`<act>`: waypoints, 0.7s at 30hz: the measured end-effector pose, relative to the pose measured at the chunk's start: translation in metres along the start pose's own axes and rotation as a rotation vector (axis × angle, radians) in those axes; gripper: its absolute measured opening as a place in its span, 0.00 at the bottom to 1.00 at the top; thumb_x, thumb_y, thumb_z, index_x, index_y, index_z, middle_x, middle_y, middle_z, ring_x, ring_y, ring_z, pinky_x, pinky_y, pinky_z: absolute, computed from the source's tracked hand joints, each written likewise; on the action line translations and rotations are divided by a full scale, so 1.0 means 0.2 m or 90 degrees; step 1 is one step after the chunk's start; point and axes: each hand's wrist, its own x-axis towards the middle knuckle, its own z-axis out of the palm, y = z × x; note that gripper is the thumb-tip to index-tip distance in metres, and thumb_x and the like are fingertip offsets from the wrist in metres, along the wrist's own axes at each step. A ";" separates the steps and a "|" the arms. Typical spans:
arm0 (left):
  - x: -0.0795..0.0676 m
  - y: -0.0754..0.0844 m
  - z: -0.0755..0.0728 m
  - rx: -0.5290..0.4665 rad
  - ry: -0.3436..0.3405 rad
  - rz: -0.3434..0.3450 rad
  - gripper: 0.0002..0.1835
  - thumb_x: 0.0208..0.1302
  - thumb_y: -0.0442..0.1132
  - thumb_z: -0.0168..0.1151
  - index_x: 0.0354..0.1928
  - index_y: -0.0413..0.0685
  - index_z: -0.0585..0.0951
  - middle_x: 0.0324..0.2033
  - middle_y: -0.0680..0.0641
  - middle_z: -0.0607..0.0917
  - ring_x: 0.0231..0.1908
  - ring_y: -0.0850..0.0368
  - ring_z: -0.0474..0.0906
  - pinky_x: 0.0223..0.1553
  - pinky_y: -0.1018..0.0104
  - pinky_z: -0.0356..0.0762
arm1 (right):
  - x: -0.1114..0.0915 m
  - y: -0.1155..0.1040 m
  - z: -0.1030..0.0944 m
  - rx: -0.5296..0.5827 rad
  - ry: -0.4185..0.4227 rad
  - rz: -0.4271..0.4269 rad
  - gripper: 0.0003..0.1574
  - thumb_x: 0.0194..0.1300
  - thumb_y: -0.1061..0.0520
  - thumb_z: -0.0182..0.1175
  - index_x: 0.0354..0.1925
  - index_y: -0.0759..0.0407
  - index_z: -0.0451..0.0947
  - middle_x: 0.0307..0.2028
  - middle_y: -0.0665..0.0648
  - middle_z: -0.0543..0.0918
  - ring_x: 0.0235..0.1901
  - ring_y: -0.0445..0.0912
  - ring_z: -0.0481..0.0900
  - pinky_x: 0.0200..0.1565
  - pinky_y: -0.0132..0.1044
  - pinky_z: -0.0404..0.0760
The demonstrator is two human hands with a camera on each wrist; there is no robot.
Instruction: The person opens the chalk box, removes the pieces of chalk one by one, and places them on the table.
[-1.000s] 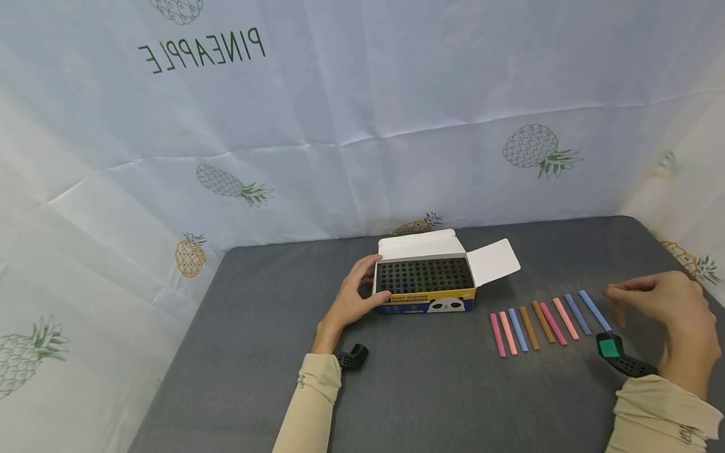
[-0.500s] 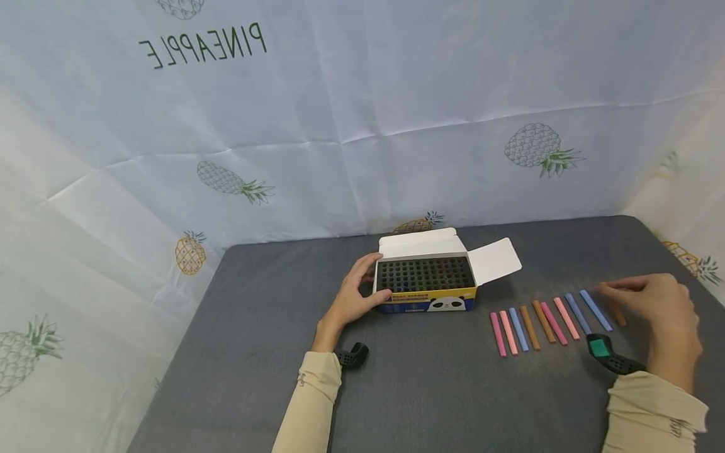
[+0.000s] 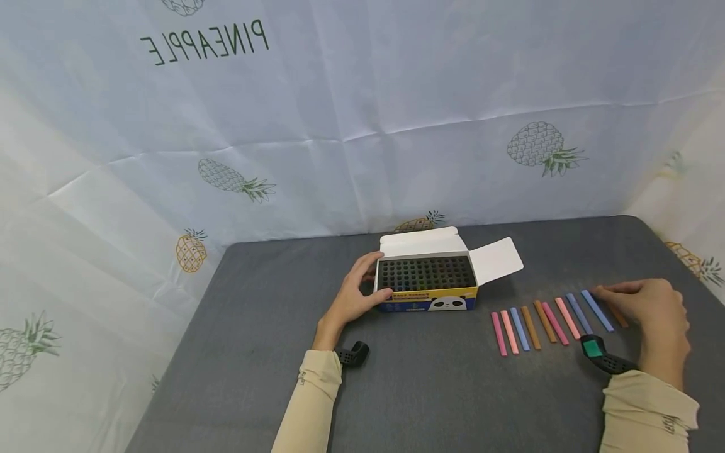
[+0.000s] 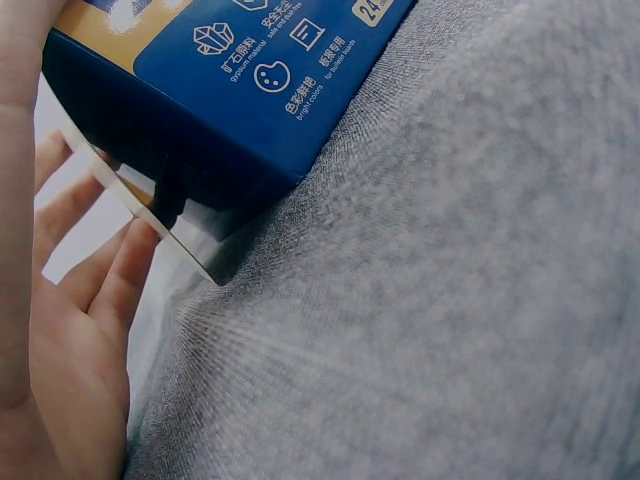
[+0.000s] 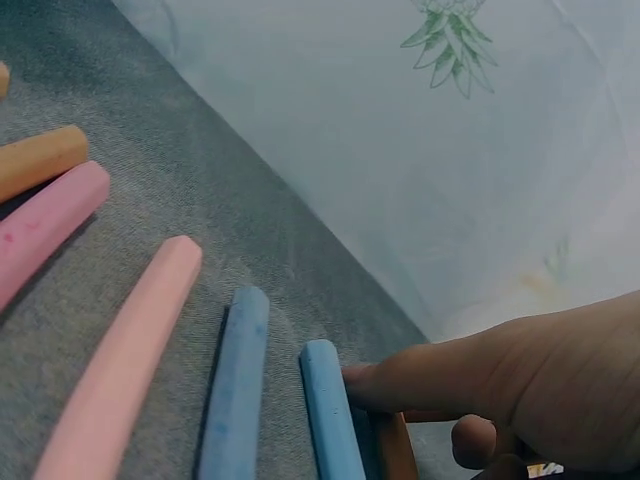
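My left hand (image 3: pixel 352 301) holds the left end of an open chalk box (image 3: pixel 425 304), thumb at its front and fingers round the side. A dark insert (image 3: pixel 425 274) with rows of holes fills the box. In the left wrist view, the fingers (image 4: pixel 118 275) are behind an end flap. At the right, my right hand (image 3: pixel 651 309) pinches a brown chalk stick (image 3: pixel 618 316) lying on the table. The right wrist view shows the index finger (image 5: pixel 430 375) between that brown stick and a blue chalk stick (image 5: pixel 330 410); the thumb's contact is partly hidden.
Several pink, blue and brown chalk sticks (image 3: pixel 531 327) lie side by side in a slanting row on the grey table (image 3: pixel 430 384). The box's white side flap (image 3: pixel 496 261) sticks out rightward. A pineapple-print curtain (image 3: pixel 340 189) stands behind the table.
My right hand has moved slightly left and lower, laying the brown chalk stick from a steep tilt down beside the last blue one. The left hand stays on the box.
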 end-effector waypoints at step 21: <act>0.01 0.05 -0.04 0.088 -0.037 -0.030 0.46 0.63 0.68 0.64 0.78 0.61 0.63 0.78 0.49 0.62 0.72 0.48 0.68 0.67 0.48 0.76 | -0.08 -0.09 0.00 0.001 0.079 -0.058 0.40 0.75 0.39 0.54 0.64 0.73 0.74 0.67 0.81 0.67 0.64 0.78 0.64 0.59 0.77 0.65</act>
